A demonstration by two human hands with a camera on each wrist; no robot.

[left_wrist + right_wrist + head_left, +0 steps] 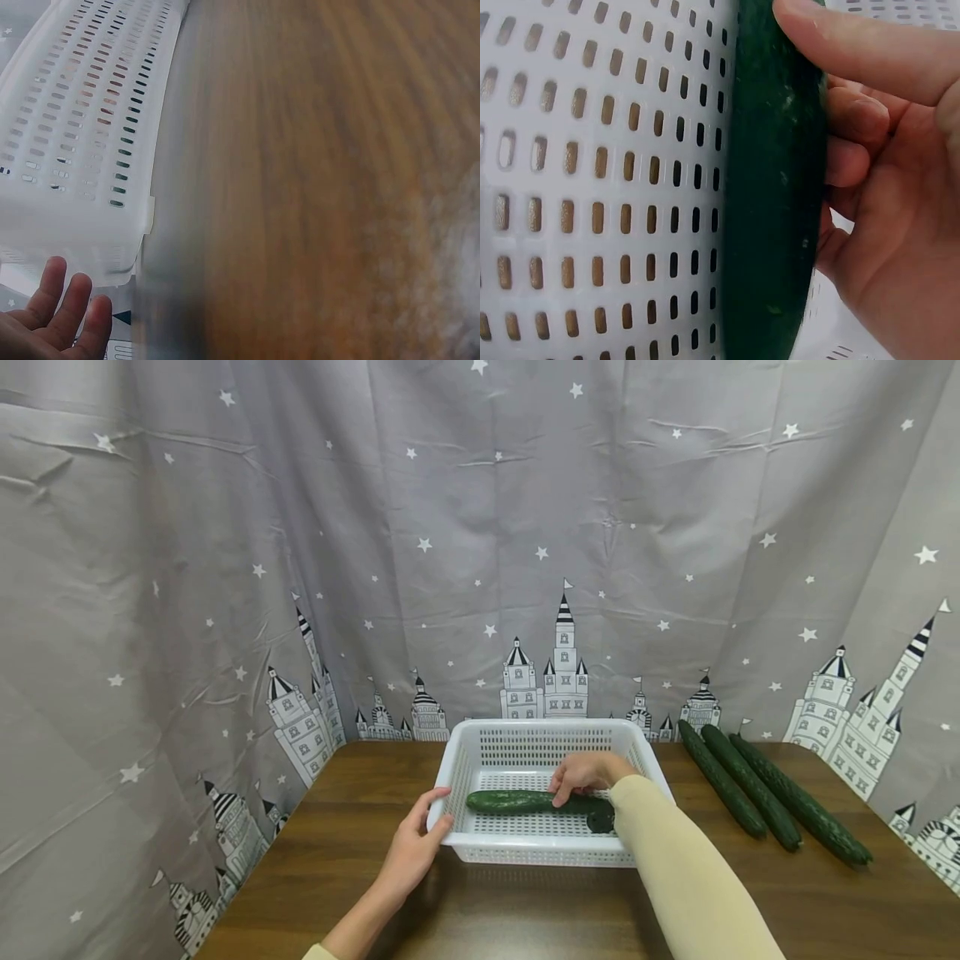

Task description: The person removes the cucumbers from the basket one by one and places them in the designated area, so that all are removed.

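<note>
A long dark green cucumber [510, 802] lies lengthwise in the white plastic basket [536, 842]. My right hand [581, 774] reaches in over the right side and pinches this cucumber near its middle. In the right wrist view, the thumb is on one side of the cucumber [772, 187] and curled fingers are on the other. A dark rounded shape [600, 821] shows beside my right sleeve, which hides the cucumber's right end. My left hand [416, 839] holds the basket's left rim near the front corner, with several fingers [97, 326] against the outside.
Three more cucumbers [750, 789] lie side by side, slanting across the brown wooden table [360, 777] to the right of the basket. A grey curtain [450, 527] printed with stars and castles hangs behind the table and along its left side.
</note>
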